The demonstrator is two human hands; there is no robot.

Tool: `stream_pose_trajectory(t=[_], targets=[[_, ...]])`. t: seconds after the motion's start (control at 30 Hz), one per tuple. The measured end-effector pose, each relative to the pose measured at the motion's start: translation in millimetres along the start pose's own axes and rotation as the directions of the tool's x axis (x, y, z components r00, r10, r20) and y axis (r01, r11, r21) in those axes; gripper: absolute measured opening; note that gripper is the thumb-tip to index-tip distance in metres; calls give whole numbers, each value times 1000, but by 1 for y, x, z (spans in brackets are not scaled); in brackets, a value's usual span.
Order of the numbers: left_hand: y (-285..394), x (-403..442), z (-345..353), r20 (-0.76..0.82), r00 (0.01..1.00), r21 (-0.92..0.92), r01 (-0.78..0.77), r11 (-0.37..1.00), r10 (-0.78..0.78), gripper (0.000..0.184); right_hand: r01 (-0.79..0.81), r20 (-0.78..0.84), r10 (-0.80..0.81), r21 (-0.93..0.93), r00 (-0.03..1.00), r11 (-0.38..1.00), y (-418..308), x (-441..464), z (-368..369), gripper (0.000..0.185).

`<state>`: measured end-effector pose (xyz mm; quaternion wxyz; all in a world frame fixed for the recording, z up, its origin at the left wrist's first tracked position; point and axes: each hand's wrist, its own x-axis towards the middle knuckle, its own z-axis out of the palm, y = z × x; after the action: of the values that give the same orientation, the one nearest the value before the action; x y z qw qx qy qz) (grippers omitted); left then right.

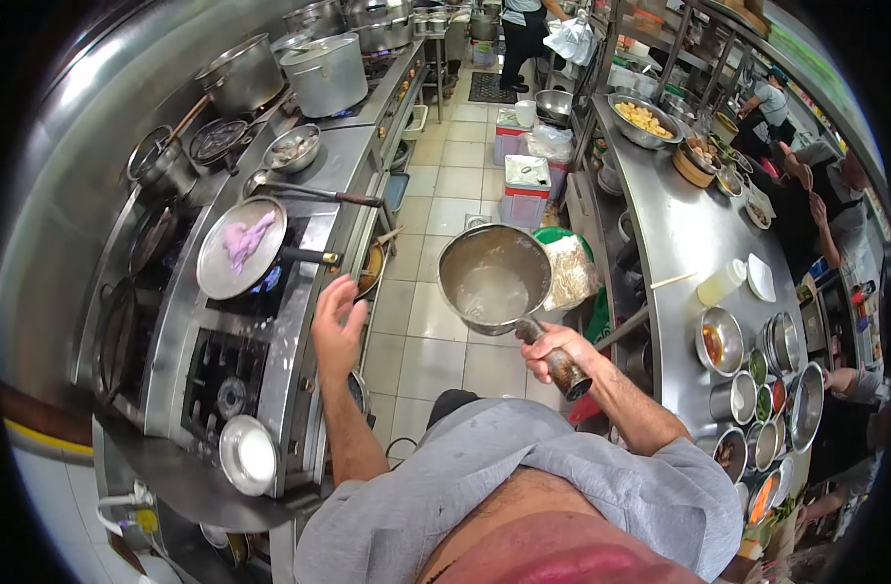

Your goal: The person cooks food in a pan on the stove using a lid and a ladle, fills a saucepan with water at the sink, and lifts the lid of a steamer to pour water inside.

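My right hand [558,356] is wrapped round the worn dark handle of a metal saucepan [494,316]. The saucepan is held over the floor aisle and tilted so its inside shows; a little cloudy liquid or residue seems to lie at the bottom. My left hand [337,326] is raised beside the stove front, fingers apart, holding nothing. Close to it, the black handle of a frying pan [304,255] points toward the aisle. A round pale surface [217,268], lid or pan interior, lies there with a crumpled purple cloth [246,240] on it. Blue flame shows below.
A ladle [309,190] lies across the stove edge near a bowl [291,149] and a large pot [326,78]. Red-and-white boxes [526,190] stand in the aisle. Steel bowls [721,341] crowd the right counter [674,253]. A person [523,39] stands at the back; others work right.
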<state>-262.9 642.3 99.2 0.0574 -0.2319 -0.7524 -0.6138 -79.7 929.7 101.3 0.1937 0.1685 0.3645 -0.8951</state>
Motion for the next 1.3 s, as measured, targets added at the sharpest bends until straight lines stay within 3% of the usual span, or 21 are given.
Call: stream_pose_trajectory(t=[0.17, 0.33, 0.57, 0.7, 0.97, 1.3], targets=[[-14, 117, 82, 180, 980, -98, -69, 993, 86, 31, 84, -61, -81, 44, 995, 996, -89, 52, -39, 25], [-38, 218, 146, 288, 949, -33, -121, 992, 126, 32, 108, -70, -103, 72, 992, 991, -178, 115, -90, 23], [-81, 367, 208, 214, 974, 36, -85, 996, 76, 32, 84, -30, -83, 65, 996, 994, -311, 210, -162, 25], [-97, 449, 226, 91, 994, 66, -63, 996, 57, 31, 73, -25, -72, 55, 997, 996, -387, 269, -183, 27], [-169, 634, 263, 82, 993, 177, -96, 980, 83, 28, 85, 16, -86, 50, 996, 995, -515, 420, -223, 27], [-234, 921, 341, 269, 940, 173, -263, 949, 211, 33, 128, 7, -131, 154, 991, 980, -682, 591, -240, 28]])
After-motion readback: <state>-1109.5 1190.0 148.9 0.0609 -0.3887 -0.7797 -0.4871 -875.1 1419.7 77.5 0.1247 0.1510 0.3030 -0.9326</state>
